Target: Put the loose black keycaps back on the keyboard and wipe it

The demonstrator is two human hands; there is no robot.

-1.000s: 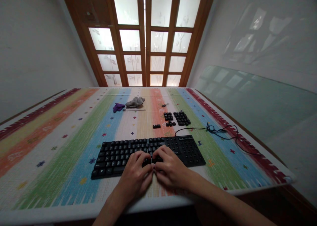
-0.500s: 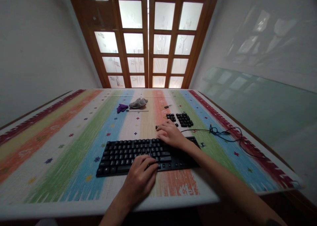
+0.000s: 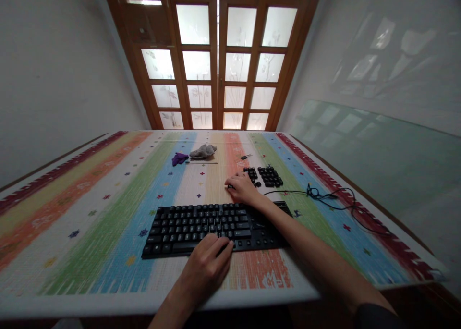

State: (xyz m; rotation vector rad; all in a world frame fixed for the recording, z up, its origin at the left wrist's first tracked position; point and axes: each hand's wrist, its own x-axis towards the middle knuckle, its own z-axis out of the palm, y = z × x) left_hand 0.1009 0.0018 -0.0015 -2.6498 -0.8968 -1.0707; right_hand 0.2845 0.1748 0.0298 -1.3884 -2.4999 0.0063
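A black keyboard (image 3: 187,225) lies on a striped, many-coloured mat (image 3: 90,223). My left hand (image 3: 207,266) rests on the keyboard's near edge, fingers curled loosely over the bottom row. My right hand (image 3: 242,188) reaches past the keyboard's far edge and lies palm down on the mat, over a few loose keycaps. A group of loose black keycaps (image 3: 268,176) sits just right of that hand. Whether the right fingers pinch a keycap is hidden under the hand.
The keyboard's black cable (image 3: 324,197) coils on the mat at the right. A purple cloth (image 3: 179,158), a grey rag (image 3: 203,151) and a thin stick lie farther back. A small tool (image 3: 245,156) lies beyond the keycaps. A wooden glazed door stands behind.
My right hand left the keyboard and moved forward to the loose keycaps beyond it. My left hand stayed at the keyboard's near edge. The view shifted slightly.
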